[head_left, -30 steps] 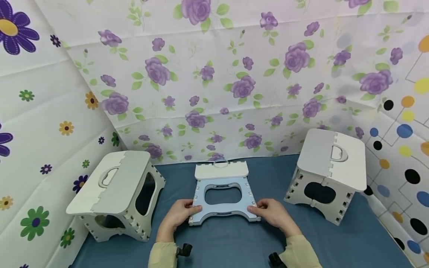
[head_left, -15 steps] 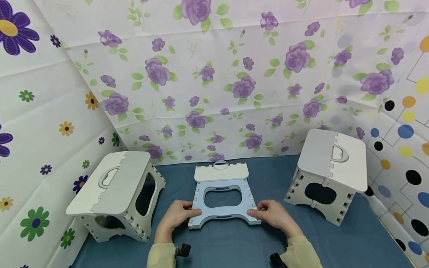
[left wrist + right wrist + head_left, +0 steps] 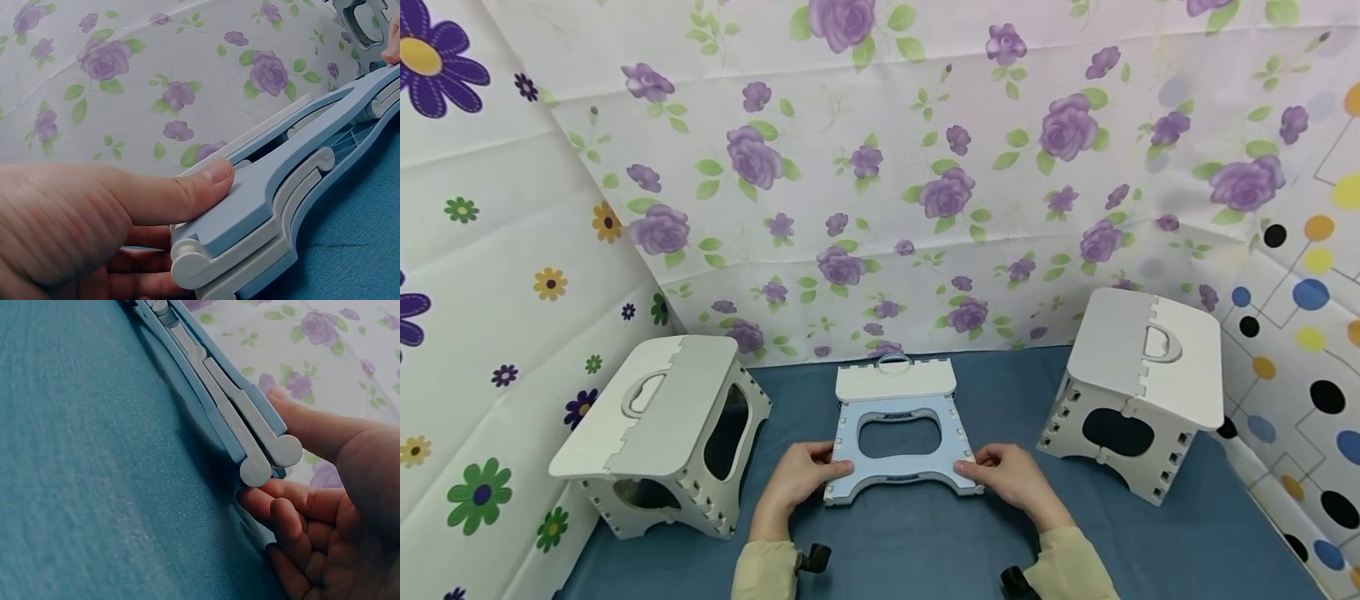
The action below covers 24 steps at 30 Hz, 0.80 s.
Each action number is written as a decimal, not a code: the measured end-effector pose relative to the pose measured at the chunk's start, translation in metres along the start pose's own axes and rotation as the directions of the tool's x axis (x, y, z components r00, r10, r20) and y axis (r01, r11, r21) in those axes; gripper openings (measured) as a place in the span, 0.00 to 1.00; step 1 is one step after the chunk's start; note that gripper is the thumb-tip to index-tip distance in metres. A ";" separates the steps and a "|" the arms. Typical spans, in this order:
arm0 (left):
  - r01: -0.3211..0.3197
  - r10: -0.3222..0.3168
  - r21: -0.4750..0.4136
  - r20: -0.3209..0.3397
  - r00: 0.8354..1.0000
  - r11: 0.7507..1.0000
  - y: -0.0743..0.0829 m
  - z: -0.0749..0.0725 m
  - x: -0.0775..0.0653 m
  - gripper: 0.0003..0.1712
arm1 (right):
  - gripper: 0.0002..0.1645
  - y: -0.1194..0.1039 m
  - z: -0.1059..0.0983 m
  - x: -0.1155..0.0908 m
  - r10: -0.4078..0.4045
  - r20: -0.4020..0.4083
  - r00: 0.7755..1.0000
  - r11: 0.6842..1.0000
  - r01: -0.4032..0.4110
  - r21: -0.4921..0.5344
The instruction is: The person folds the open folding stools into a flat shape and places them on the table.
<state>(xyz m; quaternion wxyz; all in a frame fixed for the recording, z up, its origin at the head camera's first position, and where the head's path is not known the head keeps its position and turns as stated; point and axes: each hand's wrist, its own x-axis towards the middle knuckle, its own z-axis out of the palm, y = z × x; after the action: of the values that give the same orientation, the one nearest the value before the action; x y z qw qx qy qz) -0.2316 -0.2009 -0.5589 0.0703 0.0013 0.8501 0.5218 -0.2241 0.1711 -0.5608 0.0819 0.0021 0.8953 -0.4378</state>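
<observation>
A folded step stool (image 3: 898,479) lies flattened in the middle of the blue cloth, light blue legs toward me and a white top panel (image 3: 895,383) with a wire-like handle at the far end. My left hand (image 3: 801,479) pinches its near left corner, thumb on top. In the left wrist view the fingers (image 3: 147,259) curl below that corner. At the near right corner my right hand (image 3: 1011,475) pinches likewise. The right wrist view shows its thumb (image 3: 306,425) above the stool's edge and bent fingers (image 3: 290,525) below, with a dark shadow on the cloth under the legs.
An unfolded white and grey step stool (image 3: 647,408) stands at the left, another (image 3: 1138,358) at the right. Blue cloth (image 3: 902,550) covers the table. A rose-patterned sheet (image 3: 880,208) hangs behind, with patterned sheets at both sides. Black cameras sit on both wrists.
</observation>
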 end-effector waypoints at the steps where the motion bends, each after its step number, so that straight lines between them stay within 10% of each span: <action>1: -0.009 0.009 0.002 -0.007 1.000 1.000 0.000 0.001 0.001 0.38 | 0.26 0.000 0.000 0.000 0.003 -0.005 1.000 1.000 -0.003 -0.004; 24: -0.041 0.043 0.068 -0.027 0.999 0.997 0.000 0.000 0.003 0.36 | 0.24 0.004 0.004 0.000 -0.028 -0.022 0.999 0.999 0.028 -0.017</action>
<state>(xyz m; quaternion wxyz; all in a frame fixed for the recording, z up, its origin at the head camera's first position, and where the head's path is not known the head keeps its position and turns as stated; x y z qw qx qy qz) -0.2341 -0.2007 -0.5590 0.0471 0.0141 0.8679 0.4944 -0.2231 0.1709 -0.5665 0.0659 -0.0061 0.8997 -0.4315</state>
